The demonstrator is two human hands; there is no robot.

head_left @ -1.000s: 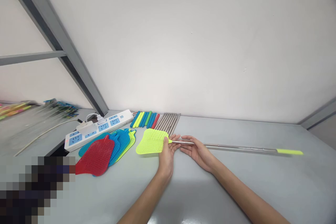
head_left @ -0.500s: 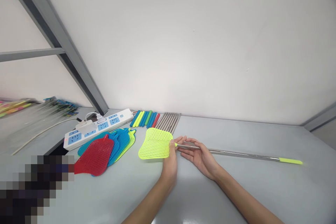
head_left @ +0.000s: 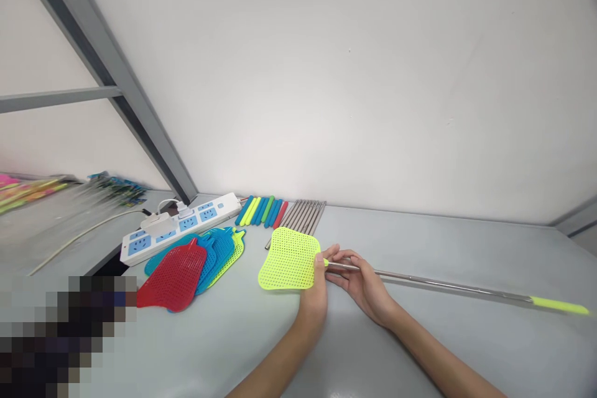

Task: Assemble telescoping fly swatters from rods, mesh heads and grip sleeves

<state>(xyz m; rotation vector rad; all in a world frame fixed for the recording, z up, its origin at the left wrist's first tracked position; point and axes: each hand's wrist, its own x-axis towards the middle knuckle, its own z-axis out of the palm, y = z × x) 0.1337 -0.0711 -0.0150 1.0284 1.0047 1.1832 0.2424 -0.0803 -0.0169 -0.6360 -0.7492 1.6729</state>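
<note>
Fingers of my left hand point(head_left: 314, 291) are closed up, thumb over the neck end of a yellow-green mesh head point(head_left: 289, 261). Right beside them, my right hand point(head_left: 368, 291) is loosely curled round the metal rod point(head_left: 438, 282); can't tell how tight. Rod runs off rightward to a yellow-green grip point(head_left: 559, 306). Looks like I'm at the head-to-rod joint, so I'd say the next move calls for keeping the two in line. Clutter, left to right: white power strip point(head_left: 227, 204) with plugs point(head_left: 158, 224) in it, fanned pile of mesh heads point(head_left: 180, 273) just beside it, row of coloured grips point(head_left: 257, 211), then loose rods point(head_left: 303, 216). Those last ones are the snag, partly hidden behind my mesh head.
</note>
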